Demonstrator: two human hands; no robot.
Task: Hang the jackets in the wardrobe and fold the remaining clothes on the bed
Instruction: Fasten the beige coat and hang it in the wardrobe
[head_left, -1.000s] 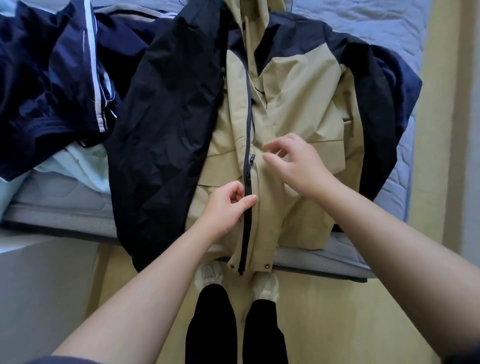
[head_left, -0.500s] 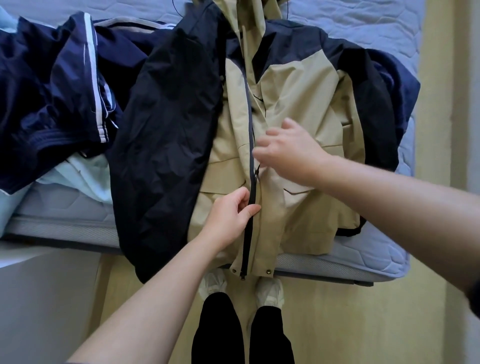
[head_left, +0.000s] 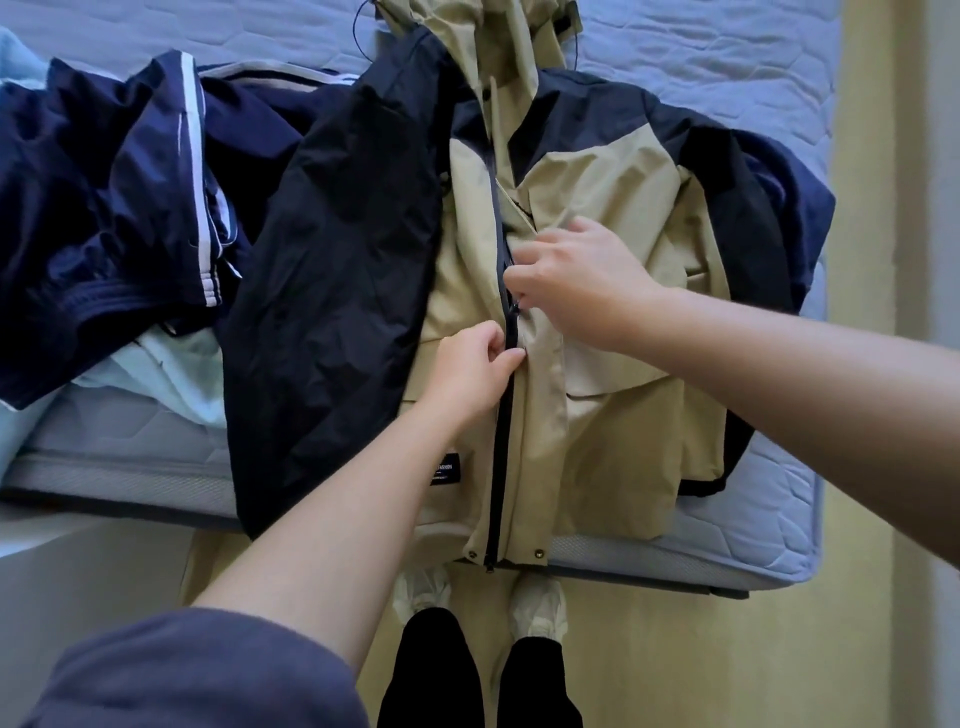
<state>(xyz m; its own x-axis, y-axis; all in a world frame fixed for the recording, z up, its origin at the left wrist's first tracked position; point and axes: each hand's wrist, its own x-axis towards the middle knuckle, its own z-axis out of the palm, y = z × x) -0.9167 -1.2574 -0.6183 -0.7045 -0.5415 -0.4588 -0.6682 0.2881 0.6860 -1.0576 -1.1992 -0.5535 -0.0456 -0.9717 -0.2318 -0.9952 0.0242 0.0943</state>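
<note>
Beige-and-black jacket (head_left: 613, 197) lies front-up across the bed (head_left: 727, 62), its hem at the mattress edge. A person's left hand (head_left: 465, 374) pinches fabric beside the zipper (head_left: 501, 467); the right hand (head_left: 582, 280) pinches the zipper midway up.

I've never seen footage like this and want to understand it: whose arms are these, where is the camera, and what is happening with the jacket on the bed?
There is no machine here: a person wears one wide-angle camera on the head, looking down, so the two bare arms are their own. The jacket, beige with black sleeves, lies front up on the bed, its hem at the mattress edge. The left hand pinches the jacket's front beside the zipper; the right hand pinches at the zipper just above it, seemingly at the slider. A navy garment with white stripes and a pale blue cloth lie to the left. The person's feet show below.
</note>
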